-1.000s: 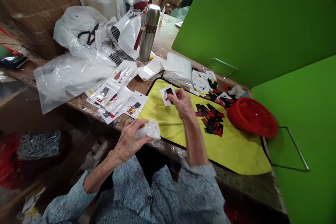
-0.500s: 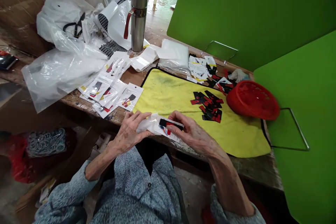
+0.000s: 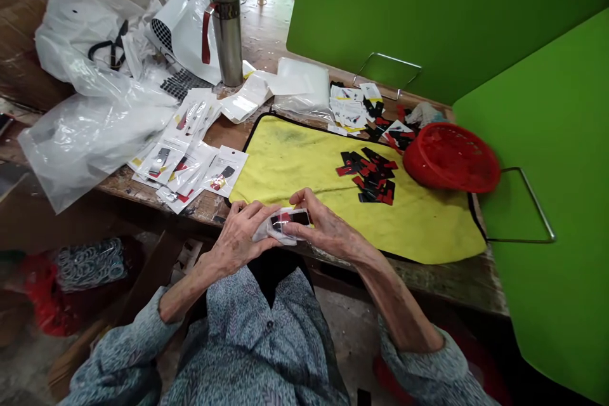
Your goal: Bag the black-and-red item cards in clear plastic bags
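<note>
My left hand (image 3: 245,233) grips a clear plastic bag (image 3: 263,230) at the near edge of a yellow cloth (image 3: 295,158). A black and red piece (image 3: 298,217) lies at the bag's right end, mostly within the plastic. The fingers of my right hand (image 3: 323,226) are closed on that piece, thumb below and forefinger above. A pile of black and red pieces (image 3: 368,174) rests on the cloth. Filled packets with printed cards (image 3: 164,162) lie to the left of the cloth.
A red basket (image 3: 451,158) sits at the cloth's right end. Behind the cloth are a plastic-wrapped stack (image 3: 304,85) and printed cards (image 3: 349,108). A steel flask (image 3: 228,25) stands at the back left, beside crumpled plastic bags (image 3: 95,108). Green panels (image 3: 371,13) border the table.
The black and red piece has moved left into the bag along with my right hand. The view has shifted slightly.
</note>
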The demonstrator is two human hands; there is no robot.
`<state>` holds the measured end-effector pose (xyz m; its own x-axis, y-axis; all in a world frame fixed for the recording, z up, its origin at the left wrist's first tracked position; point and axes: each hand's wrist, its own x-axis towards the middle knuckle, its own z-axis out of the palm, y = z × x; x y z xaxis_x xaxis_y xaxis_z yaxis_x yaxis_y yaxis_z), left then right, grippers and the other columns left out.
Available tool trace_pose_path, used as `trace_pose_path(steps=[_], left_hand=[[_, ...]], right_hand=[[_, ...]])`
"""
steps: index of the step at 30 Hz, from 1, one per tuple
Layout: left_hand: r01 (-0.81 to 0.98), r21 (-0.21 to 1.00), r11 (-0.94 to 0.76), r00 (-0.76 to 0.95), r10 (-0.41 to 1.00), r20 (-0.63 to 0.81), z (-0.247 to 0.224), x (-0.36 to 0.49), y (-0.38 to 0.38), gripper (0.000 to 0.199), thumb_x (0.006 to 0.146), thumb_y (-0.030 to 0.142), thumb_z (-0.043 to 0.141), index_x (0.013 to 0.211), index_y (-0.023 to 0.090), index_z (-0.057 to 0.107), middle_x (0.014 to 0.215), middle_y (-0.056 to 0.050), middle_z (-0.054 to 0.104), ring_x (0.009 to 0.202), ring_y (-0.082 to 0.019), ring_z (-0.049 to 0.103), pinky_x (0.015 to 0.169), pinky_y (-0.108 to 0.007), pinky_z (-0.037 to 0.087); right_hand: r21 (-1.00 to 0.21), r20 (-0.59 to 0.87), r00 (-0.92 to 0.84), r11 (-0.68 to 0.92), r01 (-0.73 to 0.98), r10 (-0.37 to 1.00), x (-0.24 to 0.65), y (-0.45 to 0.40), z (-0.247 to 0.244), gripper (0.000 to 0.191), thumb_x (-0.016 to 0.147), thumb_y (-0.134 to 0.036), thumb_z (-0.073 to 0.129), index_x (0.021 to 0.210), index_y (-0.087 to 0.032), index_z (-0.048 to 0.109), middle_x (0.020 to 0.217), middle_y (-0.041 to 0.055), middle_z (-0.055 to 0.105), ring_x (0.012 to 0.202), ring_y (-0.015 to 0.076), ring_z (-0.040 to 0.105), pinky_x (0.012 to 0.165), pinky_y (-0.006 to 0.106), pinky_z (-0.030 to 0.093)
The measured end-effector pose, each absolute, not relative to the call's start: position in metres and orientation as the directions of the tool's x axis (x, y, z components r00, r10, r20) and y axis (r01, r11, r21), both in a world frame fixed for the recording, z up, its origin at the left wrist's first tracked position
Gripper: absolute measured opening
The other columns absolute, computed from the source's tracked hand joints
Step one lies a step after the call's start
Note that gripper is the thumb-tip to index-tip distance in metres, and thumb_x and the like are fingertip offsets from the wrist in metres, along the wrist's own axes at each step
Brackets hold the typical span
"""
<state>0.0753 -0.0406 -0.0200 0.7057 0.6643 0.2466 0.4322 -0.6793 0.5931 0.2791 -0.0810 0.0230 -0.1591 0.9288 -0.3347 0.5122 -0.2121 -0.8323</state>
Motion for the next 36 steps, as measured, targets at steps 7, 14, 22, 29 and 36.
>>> trace_pose_path(steps=[7,14,22,29,36], left_hand=[[0.445,0.634,-0.633,0.672,0.704,0.231,-0.021,0.081,-0.044,0.052,0.081,0.035,0.073,0.126,0.021,0.053,0.107,-0.007,0.066,0.096,-0.023,0.060,0.087,-0.039,0.040],[0.403,0.634,-0.660,0.709,0.663,0.240,-0.021,0.088,-0.046,0.052,0.080,0.037,0.074,0.125,0.019,0.053,0.101,-0.007,0.067,0.091,-0.022,0.061,0.084,-0.037,0.040],[0.375,0.742,-0.556,0.713,0.685,0.153,-0.008,0.089,-0.043,0.058,0.074,0.043,0.079,0.122,0.021,0.056,0.106,-0.007,0.065,0.099,-0.024,0.060,0.091,-0.041,0.041],[0.176,0.981,0.086,0.724,0.664,-0.188,0.000,0.091,-0.022,0.029,0.087,0.044,0.060,0.085,0.015,0.060,0.071,0.001,0.057,0.060,-0.010,0.050,0.055,-0.023,0.041],[0.081,0.947,0.309,0.740,0.618,-0.265,-0.002,0.094,-0.030,0.036,0.075,0.049,0.071,0.076,0.014,0.060,0.065,0.002,0.053,0.057,-0.008,0.046,0.050,-0.020,0.034]], right_hand=[[-0.924,-0.366,-0.074,-0.352,0.151,0.928,0.298,-0.091,0.019,0.032,0.081,-0.048,0.062,0.086,-0.020,0.047,0.079,-0.0009,0.051,0.069,0.0135,0.050,0.062,0.026,0.039],[-0.953,-0.250,0.000,-0.246,0.178,0.968,0.279,-0.094,0.002,0.028,0.077,-0.041,0.066,0.069,-0.019,0.050,0.069,-0.0021,0.051,0.065,0.0124,0.047,0.061,0.026,0.039],[-0.938,-0.345,-0.242,-0.340,0.066,0.907,0.284,-0.090,-0.005,0.031,0.077,-0.045,0.069,0.083,-0.017,0.058,0.078,0.0008,0.061,0.068,0.0143,0.054,0.061,0.025,0.042],[-0.928,-0.367,-0.419,-0.361,0.095,0.831,0.296,-0.081,0.016,0.033,0.082,-0.048,0.066,0.087,-0.015,0.064,0.077,-0.0001,0.059,0.067,0.0125,0.051,0.058,0.023,0.037],[-0.913,-0.398,-0.508,-0.382,0.140,0.764,0.290,-0.083,0.010,0.028,0.077,-0.042,0.072,0.079,-0.016,0.062,0.067,-0.0043,0.052,0.058,0.0091,0.043,0.055,0.022,0.034]])
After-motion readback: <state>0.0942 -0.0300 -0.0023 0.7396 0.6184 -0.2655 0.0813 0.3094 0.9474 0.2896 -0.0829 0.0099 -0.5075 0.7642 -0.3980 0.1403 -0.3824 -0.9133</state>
